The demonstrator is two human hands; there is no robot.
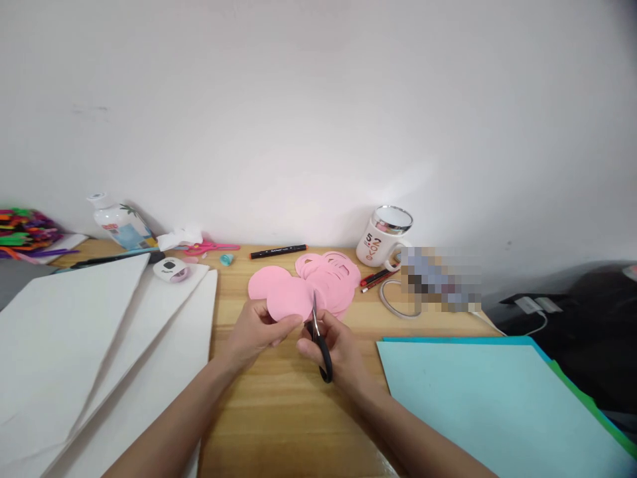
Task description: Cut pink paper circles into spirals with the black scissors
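My left hand (262, 332) pinches the lower edge of a round pink paper piece (289, 300), thumb on top. In my right hand (334, 345) is a pair of scissors (323, 355) with black handles, its fingers closed around them. The metal blades point away from me at the right edge of the pink circle; whether they are cutting into it I cannot tell. Behind, a pile of pink paper cutouts (334, 277) lies on the wooden table, some with slots in them. Another pink circle (266, 281) lies to the left, partly covered by the held one.
White sheets (64, 345) cover the left side, with a correction-tape-like dispenser (170, 269) on them. Light-blue sheets (492, 398) lie at right. Along the wall stand a bottle (124, 226) and a mug (384, 238); a black marker (279, 252) and pink scissors (212, 247) lie between.
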